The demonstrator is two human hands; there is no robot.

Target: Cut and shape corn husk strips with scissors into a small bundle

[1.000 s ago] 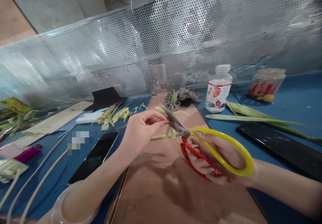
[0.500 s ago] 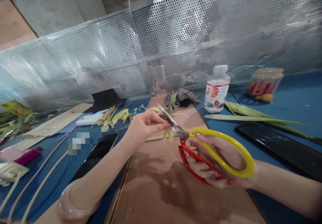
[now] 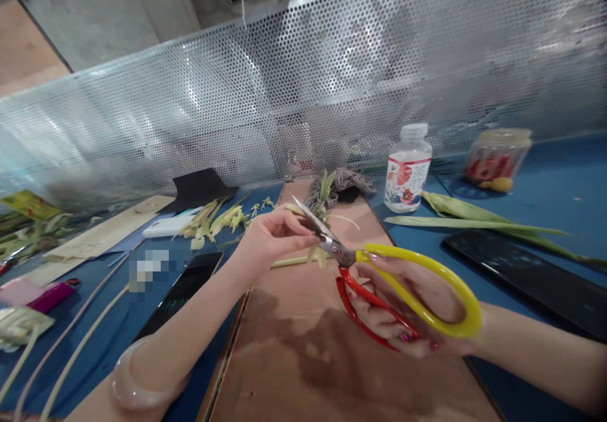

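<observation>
My right hand (image 3: 379,302) is wrapped around a pair of scissors (image 3: 348,256) with one yellow and one red handle loop. The blades point up and left, right at the fingertips of my left hand (image 3: 279,238). Thumb and fingers of that hand are pinched on a pale green husk strip (image 3: 318,255), partly hidden behind the blades and fingers. Whether the blades touch the strip, I cannot tell. Just beyond lie a grey yarn bundle (image 3: 348,181) and a green leaf tuft (image 3: 327,185). Both hands are above a brown wooden board (image 3: 284,359).
A labelled plastic bottle (image 3: 408,169) and a glass jar (image 3: 500,156) stand at the back right. Near them lie long green husks (image 3: 465,219) and a black phone (image 3: 512,276). Another phone (image 3: 184,289) rests under my left forearm. Husk pieces (image 3: 227,219) lie left, before a perforated metal screen (image 3: 237,105).
The scissor tips and my left hand have shifted very slightly left. My grip on the scissors and the husk strip looks the same.
</observation>
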